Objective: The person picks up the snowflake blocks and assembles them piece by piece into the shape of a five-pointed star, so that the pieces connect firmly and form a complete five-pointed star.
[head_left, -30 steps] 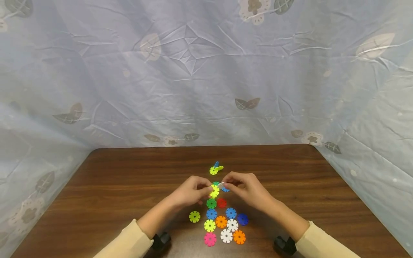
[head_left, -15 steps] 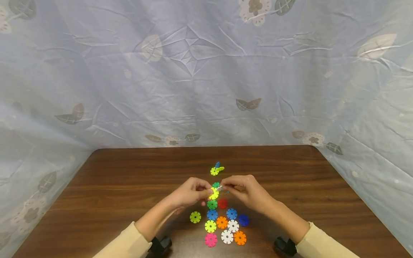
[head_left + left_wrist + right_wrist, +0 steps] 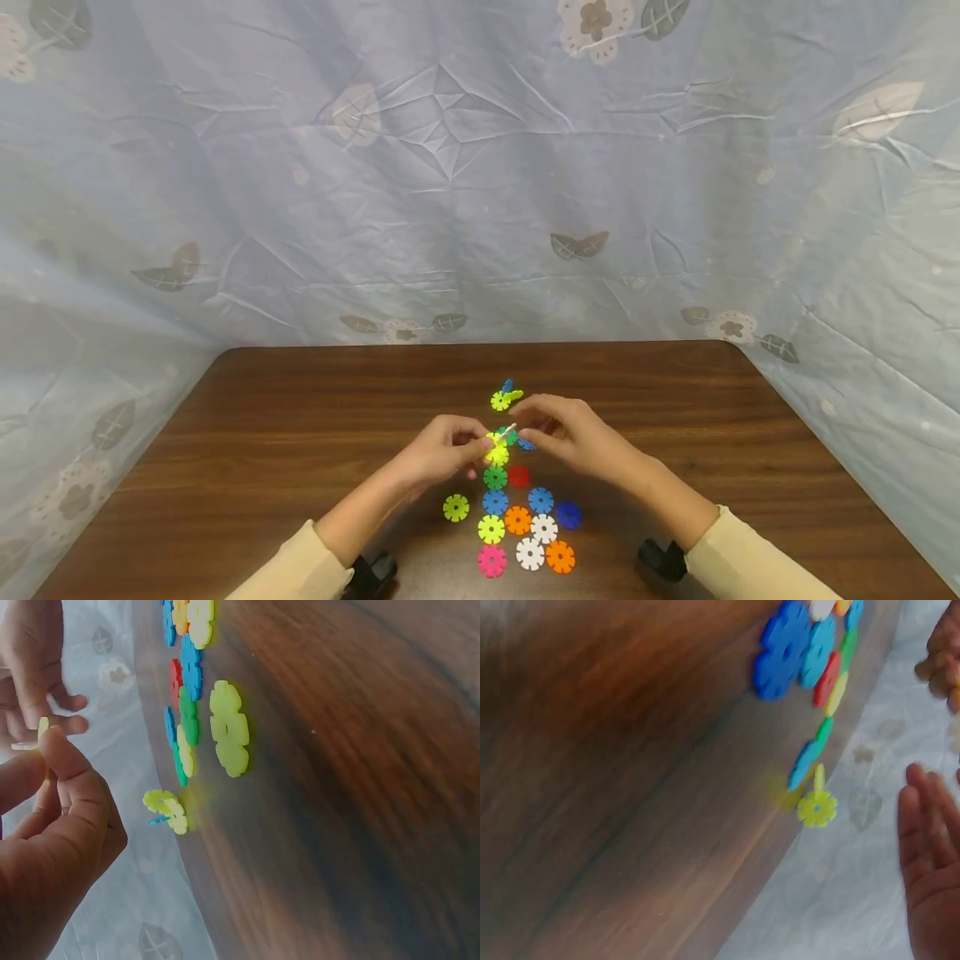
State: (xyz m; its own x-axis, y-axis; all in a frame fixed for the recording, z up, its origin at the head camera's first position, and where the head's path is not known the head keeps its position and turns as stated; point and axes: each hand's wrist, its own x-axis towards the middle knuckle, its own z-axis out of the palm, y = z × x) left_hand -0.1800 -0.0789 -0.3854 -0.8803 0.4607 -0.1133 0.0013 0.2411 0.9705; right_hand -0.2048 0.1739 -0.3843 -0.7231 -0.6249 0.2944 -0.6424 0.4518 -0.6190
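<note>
One yellow disc [image 3: 43, 729]'s pinched in left hand [image 3: 447, 447], white disc [image 3: 25, 747] seemingly slotted on, so empty right hand [image 3: 566, 428] probably needs another.

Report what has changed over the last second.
The right hand has let go of the white disc, its fingers now parted from it. The white disc has turned edge-on and stands out from the held yellow disc, apparently joined to it. The left hand still pinches the held yellow disc; the loose discs nearer the person lie as before.
</note>
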